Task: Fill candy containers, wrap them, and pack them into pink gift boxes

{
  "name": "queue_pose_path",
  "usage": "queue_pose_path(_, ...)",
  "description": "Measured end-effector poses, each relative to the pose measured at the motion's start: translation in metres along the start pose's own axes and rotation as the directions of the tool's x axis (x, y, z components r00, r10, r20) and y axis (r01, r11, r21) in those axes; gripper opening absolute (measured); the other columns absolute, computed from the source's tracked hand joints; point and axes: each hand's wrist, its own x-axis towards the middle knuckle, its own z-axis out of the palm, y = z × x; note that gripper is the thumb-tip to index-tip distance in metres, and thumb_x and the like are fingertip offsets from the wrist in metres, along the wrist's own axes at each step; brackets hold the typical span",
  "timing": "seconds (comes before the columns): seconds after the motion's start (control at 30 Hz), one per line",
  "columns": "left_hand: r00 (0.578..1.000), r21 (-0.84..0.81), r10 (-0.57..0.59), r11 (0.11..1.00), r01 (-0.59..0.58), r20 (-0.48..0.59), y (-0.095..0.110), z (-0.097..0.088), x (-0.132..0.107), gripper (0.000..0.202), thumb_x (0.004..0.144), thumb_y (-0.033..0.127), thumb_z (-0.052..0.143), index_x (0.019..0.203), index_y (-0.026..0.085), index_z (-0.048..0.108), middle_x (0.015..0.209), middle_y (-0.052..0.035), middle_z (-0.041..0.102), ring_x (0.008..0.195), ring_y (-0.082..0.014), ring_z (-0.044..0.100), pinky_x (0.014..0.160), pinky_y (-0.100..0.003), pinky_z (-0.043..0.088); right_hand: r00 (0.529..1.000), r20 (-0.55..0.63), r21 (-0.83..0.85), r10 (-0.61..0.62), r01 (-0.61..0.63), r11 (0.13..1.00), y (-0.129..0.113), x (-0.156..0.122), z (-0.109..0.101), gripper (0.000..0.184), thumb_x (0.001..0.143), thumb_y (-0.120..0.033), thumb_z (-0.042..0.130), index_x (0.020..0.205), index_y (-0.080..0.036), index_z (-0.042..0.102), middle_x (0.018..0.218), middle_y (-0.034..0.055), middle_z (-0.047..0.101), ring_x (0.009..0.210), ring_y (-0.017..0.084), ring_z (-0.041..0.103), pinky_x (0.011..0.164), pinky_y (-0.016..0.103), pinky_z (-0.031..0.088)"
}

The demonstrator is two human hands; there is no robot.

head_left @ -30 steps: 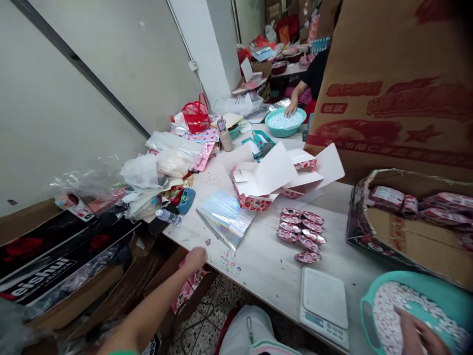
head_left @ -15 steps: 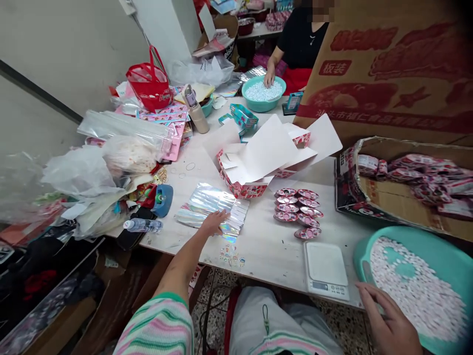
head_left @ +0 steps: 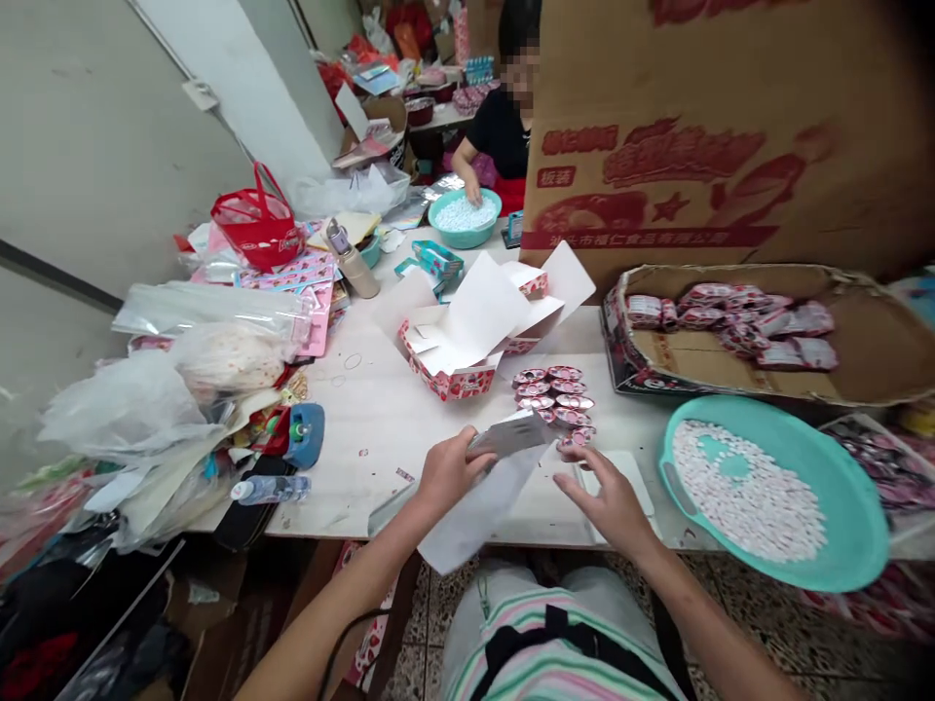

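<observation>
Two hands meet: the left hand pinches a stack of foil bags, long axis slanting up-right; the right hand, fingers spread, hovers just right of it

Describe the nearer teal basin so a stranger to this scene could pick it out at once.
Find the printed cardboard carton on the right of the table. In front of it, past the open tray of red packets, the teal basin sits at the near edge. Unlike the far basin, no hand is in it.
</observation>
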Motion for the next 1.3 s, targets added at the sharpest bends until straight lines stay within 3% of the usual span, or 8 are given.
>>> queue_pose_path(0.13,0.997,-0.047,0.071,0.996,-0.072,-0.019,0.053,-0.016,-0.009,0.031,0.080,0.054,0.054,0.087,0.024,0.050,0.084,-0.0007,0.071,0.081,-0.0203,0.066,0.060,-0.023,0.039,0.996,-0.088,0.089,-0.016,0.024,0.996,-0.023,0.006,-0.007,0.027,0.080,-0.045,0.057,0.092,-0.021,0.057,0.093,0.0052,0.063,0.085,0.019,0.058,0.078,0.032,0.046)
queue_pose_path(0.3,0.993,-0.108,0.117,0.988,-0.115,0.017,0.066,-0.020,-0.022,0.030,0.081,0.054,0.053,0.087,0.024,0.049,0.090,0.0000,0.072,0.085,-0.0198,0.066,0.062,-0.022,0.040,0.941,-0.337,0.065,-0.037,0.062,0.996,-0.029,-0.006,-0.023,0.024,0.077,-0.042,0.062,0.086,-0.020,0.055,0.078,0.0017,0.055,0.067,0.015,0.048,0.063,0.028,0.043)
queue_pose_path(0.57,0.971,-0.112,0.206,0.975,-0.193,0.119,0.079,-0.032,-0.027,0.045,0.077,0.046,0.063,0.117,0.029,0.052,0.080,0.0027,0.072,0.075,-0.0177,0.065,0.064,-0.022,0.040,0.947,-0.261,0.053,-0.189,0.209,0.976,-0.042,-0.016,-0.035,0.017,0.078,-0.037,0.062,0.070,-0.022,0.065,0.094,0.0065,0.056,0.092,0.021,0.053,0.083,0.036,0.044)
queue_pose_path(0.7,0.949,-0.148,0.273,0.957,-0.250,0.159,0.088,-0.038,-0.024,0.030,0.078,0.048,0.060,0.096,0.025,0.065,0.069,0.0028,0.067,0.064,-0.0130,0.059,0.058,-0.020,0.037,0.951,-0.272,0.121,-0.148,0.186,0.975,-0.041,-0.014,-0.040,0.015,0.076,-0.038,0.064,0.073,-0.024,0.069,0.118,0.0067,0.054,0.109,0.024,0.049,0.095,0.041,0.039)
queue_pose_path(0.77,0.941,-0.240,0.307,0.933,-0.269,0.139,0.091,-0.040,-0.022,0.028,0.079,0.046,0.059,0.084,0.020,0.067,0.074,0.0001,0.067,0.067,-0.0124,0.058,0.059,-0.020,0.038,0.979,-0.179,0.260,-0.094,0.139,0.955,-0.040,-0.014,-0.042,0.020,0.077,-0.039,0.063,0.070,-0.022,0.068,0.105,0.0065,0.061,0.098,0.022,0.055,0.089,0.038,0.043)
queue_pose_path(0.93,0.950,-0.564,0.282,0.810,-0.163,0.130,0.091,-0.043,-0.018,0.038,0.076,0.038,0.063,0.109,0.018,0.060,0.100,-0.0059,0.064,0.079,-0.0137,0.059,0.064,-0.021,0.045,0.992,-0.093,0.419,0.085,-0.038,0.907,-0.036,-0.015,-0.040,0.025,0.074,-0.044,0.065,0.070,-0.019,0.068,0.074,0.0025,0.063,0.073,0.017,0.056,0.073,0.031,0.046)
queue_pose_path(1.17,0.930,-0.501,0.308,0.848,-0.174,0.198,0.090,-0.041,-0.015,0.027,0.080,0.038,0.058,0.078,0.013,0.066,0.072,-0.0015,0.065,0.067,-0.0112,0.055,0.059,-0.020,0.041,0.944,-0.069,0.603,0.323,-0.219,0.767,-0.031,-0.019,-0.031,0.035,0.072,-0.049,0.065,0.059,-0.017,0.057,0.053,-0.0035,0.047,0.050,0.009,0.041,0.048,0.023,0.035)
queue_pose_path(1.3,0.926,-0.472,0.340,0.851,-0.229,0.164,0.091,-0.041,-0.013,0.028,0.082,0.040,0.056,0.077,0.014,0.067,0.070,-0.0013,0.065,0.064,-0.0100,0.053,0.057,-0.019,0.037,0.979,-0.053,0.545,0.197,-0.137,0.827,-0.032,-0.018,-0.042,0.027,0.072,-0.046,0.066,0.071,-0.018,0.064,0.075,0.0016,0.060,0.069,0.015,0.056,0.062,0.026,0.045)
